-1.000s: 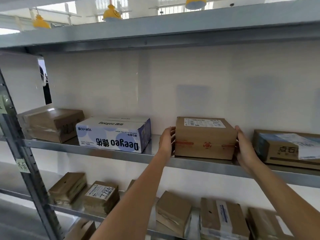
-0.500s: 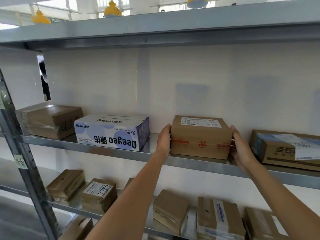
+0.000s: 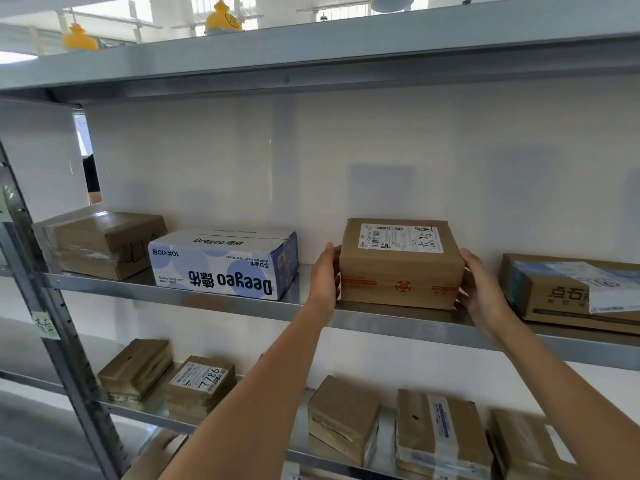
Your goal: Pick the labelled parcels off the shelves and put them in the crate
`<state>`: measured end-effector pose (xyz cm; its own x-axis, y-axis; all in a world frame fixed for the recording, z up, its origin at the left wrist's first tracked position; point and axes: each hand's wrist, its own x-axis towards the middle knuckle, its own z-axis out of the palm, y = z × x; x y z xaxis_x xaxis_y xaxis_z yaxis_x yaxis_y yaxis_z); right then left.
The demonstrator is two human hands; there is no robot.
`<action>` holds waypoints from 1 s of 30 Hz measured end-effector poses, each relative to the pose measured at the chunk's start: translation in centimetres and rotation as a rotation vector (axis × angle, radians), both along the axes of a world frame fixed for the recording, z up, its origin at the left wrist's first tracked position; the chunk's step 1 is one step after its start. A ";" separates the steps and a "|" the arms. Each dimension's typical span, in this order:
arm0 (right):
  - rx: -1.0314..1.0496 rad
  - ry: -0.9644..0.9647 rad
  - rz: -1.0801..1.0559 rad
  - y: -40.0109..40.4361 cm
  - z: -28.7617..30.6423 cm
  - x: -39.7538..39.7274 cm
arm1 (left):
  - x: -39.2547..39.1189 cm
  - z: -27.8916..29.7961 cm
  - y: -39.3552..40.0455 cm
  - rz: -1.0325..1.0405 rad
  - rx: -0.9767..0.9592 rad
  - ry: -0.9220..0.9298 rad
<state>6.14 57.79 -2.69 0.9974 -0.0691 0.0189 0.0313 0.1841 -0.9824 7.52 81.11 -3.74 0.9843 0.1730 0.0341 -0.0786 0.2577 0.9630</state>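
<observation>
A brown cardboard parcel with a white shipping label on top and red tape across its front sits on the middle metal shelf. My left hand presses against its left side. My right hand presses against its right side. The parcel is tipped slightly forward, so its labelled top faces me. No crate is in view.
A white and blue Deeyeo box and a taped brown box stand to the left on the same shelf. Another labelled box sits to the right. Several small parcels lie on the shelf below. A grey upright post runs down the left.
Both hands have closed in on the parcel's sides. The parcel has been drawn forward and tilted, so its top label shows more fully.
</observation>
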 end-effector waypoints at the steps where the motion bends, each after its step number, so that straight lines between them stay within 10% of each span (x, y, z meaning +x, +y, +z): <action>1: 0.000 0.021 0.004 -0.1 -0.2 0.1 | 0.0 -0.1 0.1 -0.005 -0.011 -0.002; 30: -0.076 -0.056 -0.035 -0.1 -0.1 0.1 | -1.7 0.8 -1.4 0.131 0.157 0.064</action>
<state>6.28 57.66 -2.77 0.9917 -0.0997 0.0811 0.0918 0.1070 -0.9900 5.78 79.76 -2.95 0.9547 0.2975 0.0086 -0.0388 0.0955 0.9947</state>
